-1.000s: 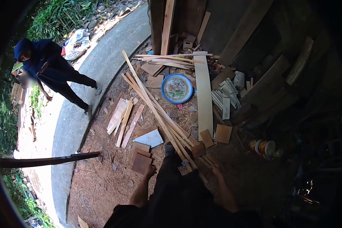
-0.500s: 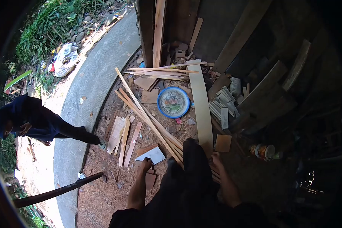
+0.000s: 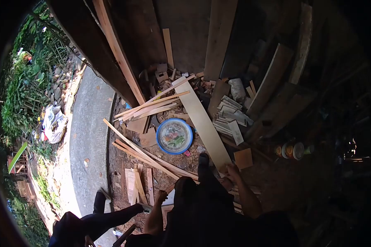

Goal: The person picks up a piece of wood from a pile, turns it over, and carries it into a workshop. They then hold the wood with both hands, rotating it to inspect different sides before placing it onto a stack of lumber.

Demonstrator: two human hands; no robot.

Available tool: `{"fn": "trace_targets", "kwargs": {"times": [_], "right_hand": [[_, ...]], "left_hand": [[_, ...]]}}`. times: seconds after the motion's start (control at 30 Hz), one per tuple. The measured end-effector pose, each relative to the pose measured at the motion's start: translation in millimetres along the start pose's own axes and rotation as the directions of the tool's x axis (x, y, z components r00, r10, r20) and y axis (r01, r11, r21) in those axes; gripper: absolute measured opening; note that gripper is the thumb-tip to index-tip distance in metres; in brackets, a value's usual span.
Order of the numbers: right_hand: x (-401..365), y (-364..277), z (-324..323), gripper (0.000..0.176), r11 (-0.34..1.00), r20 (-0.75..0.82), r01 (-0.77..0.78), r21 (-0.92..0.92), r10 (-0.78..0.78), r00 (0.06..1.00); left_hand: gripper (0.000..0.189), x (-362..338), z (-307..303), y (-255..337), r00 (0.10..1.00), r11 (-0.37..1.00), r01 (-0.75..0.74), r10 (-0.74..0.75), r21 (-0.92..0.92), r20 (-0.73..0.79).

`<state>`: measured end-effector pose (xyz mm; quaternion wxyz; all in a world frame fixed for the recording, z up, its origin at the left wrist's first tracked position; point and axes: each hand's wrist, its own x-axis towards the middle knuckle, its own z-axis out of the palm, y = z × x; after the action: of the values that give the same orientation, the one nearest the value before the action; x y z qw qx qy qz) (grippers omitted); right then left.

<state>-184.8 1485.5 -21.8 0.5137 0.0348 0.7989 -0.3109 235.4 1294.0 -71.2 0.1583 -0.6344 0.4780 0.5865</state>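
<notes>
No text, brand, number or sign can be read anywhere in view. The round blue-rimmed tray (image 3: pixel 158 138) bears a coloured picture on its face, and no wording can be made out in it. The orange-and-white containers (image 3: pixel 297 151) at right sit in deep shade, too dark and small to tell whether they carry labels. On the white plastic bag (image 3: pixel 55 125) beyond the concrete path (image 3: pixel 90 140), any print is likewise too small to make out.
</notes>
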Motion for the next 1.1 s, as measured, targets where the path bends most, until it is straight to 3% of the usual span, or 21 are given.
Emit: {"fn": "trace_targets", "kwargs": {"times": [0.07,0.13,0.23,0.37,0.47,0.5,0.53,0.57,0.6,0.67,0.7,0.77,0.8,0.83,0.87,0.9,0.93,0.97,1.03,1.07,1.1], "right_hand": [[-1.6,-24.8,-4.2,0.026,1.000,-0.012,-0.008,0.013,0.008,1.000],[-3.4,-37.1,-8.3,0.026,0.998,-0.044,0.003,0.059,0.000,0.999],[-9.9,-42.4,-18.7,0.029,0.995,-0.080,0.003,0.097,0.005,0.997],[2.2,-7.8,-37.1,0.035,0.972,-0.197,-0.032,0.231,0.079,0.977],[-26.4,14.6,-39.1,0.035,0.900,-0.279,-0.098,0.424,0.233,0.932],[-40.0,18.2,-38.9,0.033,0.847,-0.306,-0.111,0.519,0.305,0.902],[-46.1,16.1,-42.0,0.032,0.794,-0.332,-0.104,0.599,0.365,0.870],[-49.4,12.0,-43.7,0.032,0.790,-0.363,-0.077,0.609,0.363,0.858],[-54.3,13.7,-40.7,0.029,0.808,-0.352,-0.158,0.567,0.411,0.841],[-66.3,24.4,-31.5,0.027,0.812,-0.331,-0.264,0.520,0.477,0.815],[-67.8,26.5,-24.9,0.027,0.793,-0.315,-0.262,0.550,0.488,0.814],[-58.6,19.8,-22.6,0.027,0.779,-0.308,-0.241,0.579,0.482,0.820],[-54.5,19.1,-21.4,0.027,0.786,-0.307,-0.243,0.568,0.476,0.824],[-51.3,18.3,-22.5,0.027,0.793,-0.303,-0.252,0.554,0.475,0.826],[-46.8,14.5,-24.7,0.029,0.803,-0.298,-0.250,0.541,0.461,0.836],[-40.2,8.4,-28.4,0.029,0.804,-0.291,-0.262,0.534,0.466,0.836],[-31.8,3.8,-31.8,0.030,0.805,-0.285,-0.247,0.540,0.451,0.846],[-22.4,0.4,-35.7,0.031,0.805,-0.278,-0.233,0.545,0.436,0.856],[9.7,7.7,-40.2,0.031,0.829,-0.231,-0.211,0.518,0.373,0.899],[26.4,7.0,-40.7,0.030,0.868,-0.234,-0.158,0.470,0.295,0.926],[44.8,6.3,-40.4,0.029,0.898,-0.229,-0.099,0.430,0.214,0.949]], "left_hand": [[0.027,15.5,4.3,65.2,0.974,0.961,-0.222,0.213,-0.167,-0.071],[0.024,32.0,12.8,137.4,0.945,0.914,-0.318,0.327,-0.250,-0.007],[0.021,64.6,27.2,217.0,0.831,0.831,-0.534,0.550,-0.157,0.085],[0.019,98.6,44.4,295.0,0.788,0.813,-0.582,0.565,-0.003,0.245],[0.015,126.5,52.4,324.9,0.825,0.858,-0.498,0.424,0.127,0.373],[0.013,186.6,48.2,303.1,0.613,0.581,-0.772,0.574,0.258,0.542],[0.011,197.4,41.3,309.6,0.319,0.082,-0.931,0.659,0.356,0.682],[0.009,207.1,46.3,323.6,0.016,-0.437,-0.835,0.587,0.334,0.809],[0.009,215.8,52.4,334.7,-0.016,-0.450,-0.837,0.590,0.312,0.807],[0.011,222.4,46.5,326.0,0.278,-0.089,-0.902,0.630,0.423,0.725],[0.011,225.5,38.1,316.1,0.281,-0.089,-0.902,0.624,0.423,0.729],[0.011,237.4,35.0,323.2,0.462,-0.051,-0.838,0.461,0.543,0.758],[0.011,217.3,30.6,343.7,0.338,-0.379,-0.812,0.313,0.443,0.888],[0.011,209.6,31.1,347.0,0.342,-0.375,-0.813,0.315,0.447,0.886],[0.011,205.0,32.9,345.7,0.613,0.112,-0.759,0.454,0.641,0.647],[0.011,218.2,34.9,331.4,0.853,0.585,-0.520,0.394,0.622,0.342],[0.015,236.4,33.5,322.5,0.849,0.694,-0.526,0.388,0.492,0.360],[0.007,228.2,33.9,326.3,0.781,0.547,-0.623,0.477,0.559,0.404],[0.003,220.8,37.7,328.5,0.765,0.653,-0.639,0.487,0.406,0.421],[0.009,243.0,40.8,314.6,0.697,0.565,-0.716,0.554,0.409,0.455],[0.004,244.2,45.4,313.9,0.721,0.592,-0.691,0.531,0.415,0.445]]}}
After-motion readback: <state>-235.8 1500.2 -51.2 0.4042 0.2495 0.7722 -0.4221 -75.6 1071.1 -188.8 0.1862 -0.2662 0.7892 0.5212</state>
